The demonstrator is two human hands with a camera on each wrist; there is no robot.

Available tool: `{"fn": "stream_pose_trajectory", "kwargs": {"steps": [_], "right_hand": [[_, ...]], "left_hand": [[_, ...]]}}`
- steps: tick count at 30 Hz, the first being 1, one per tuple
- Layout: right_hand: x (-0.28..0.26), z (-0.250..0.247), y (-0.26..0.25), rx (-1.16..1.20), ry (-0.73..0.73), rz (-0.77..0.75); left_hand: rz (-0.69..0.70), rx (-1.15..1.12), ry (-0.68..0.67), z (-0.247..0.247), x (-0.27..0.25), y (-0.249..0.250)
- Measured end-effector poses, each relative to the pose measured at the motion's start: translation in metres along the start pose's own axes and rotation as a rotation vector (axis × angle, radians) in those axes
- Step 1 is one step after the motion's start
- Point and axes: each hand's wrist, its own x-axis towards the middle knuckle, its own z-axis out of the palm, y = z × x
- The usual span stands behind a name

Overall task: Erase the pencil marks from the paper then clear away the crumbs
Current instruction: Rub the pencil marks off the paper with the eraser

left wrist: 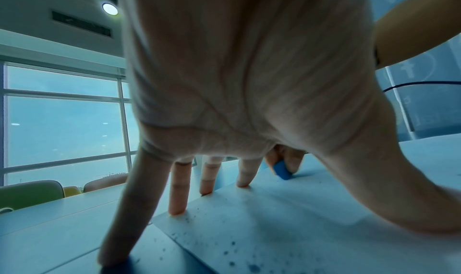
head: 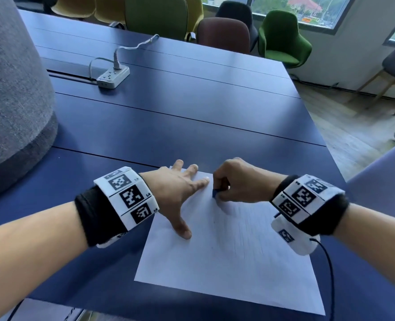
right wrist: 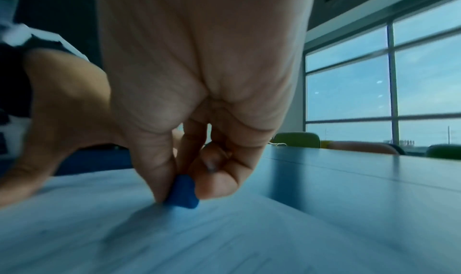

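1. Your left hand (head: 177,193) lies spread on the far left corner of the white sheet of paper (head: 226,262). The fingers are straight and fanned out, the thumb points back toward you, and the fingertips (left wrist: 243,183) press the sheet flat. In the left wrist view the little finger comes down on the bare surface beside the paper edge.
2. Your right hand (head: 240,181) is curled, and its grip pinches a small blue eraser (head: 215,193) between the thumb and the first fingers. The eraser looks like a soft, matte wedge with a rounded lower end.
3. The lower end of the eraser touches the paper near the far edge, just beside the index finger of the left hand.
4. The paper is thin, smooth and rectangular. It lies flat on the dark blue surface (head: 168,126), a little turned, with its near edge close to the near edge of the surface.
5. Faint grey pencil marks (head: 243,228), as fine strokes, cover the middle and right part of the sheet below the right hand.
6. Small dark crumbs (left wrist: 224,244) lie scattered on the paper under the left palm.
7. The surface is matte, with thin straight seams running across it. A white power strip (head: 113,77) with a grey cable lies well apart, at the far left.
8. Padded shell chairs (head: 282,38) in green, yellow and dark red stand behind the far edge.
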Motion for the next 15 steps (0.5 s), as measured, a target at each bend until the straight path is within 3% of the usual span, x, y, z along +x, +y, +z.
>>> {"fn": "stream_pose_trajectory", "kwargs": {"steps": [3,7,12,15], "right_hand": [[-0.013,0.009,-0.010,-0.046,0.005,-0.040],[-0.031,0.009,-0.026,-0.032,-0.256,-0.115],[-0.009,0.002,-0.009,-0.034,-0.042,-0.046],[-0.026,0.011,-0.022,-0.057,-0.134,-0.087]], "left_hand": [[0.006,0.002,0.003,0.000,0.001,0.000],[0.004,0.005,-0.011,0.000,0.002,0.001],[0.008,-0.013,-0.002,0.002,0.001,0.000],[0.005,0.000,-0.003,0.000,0.001,0.001]]}}
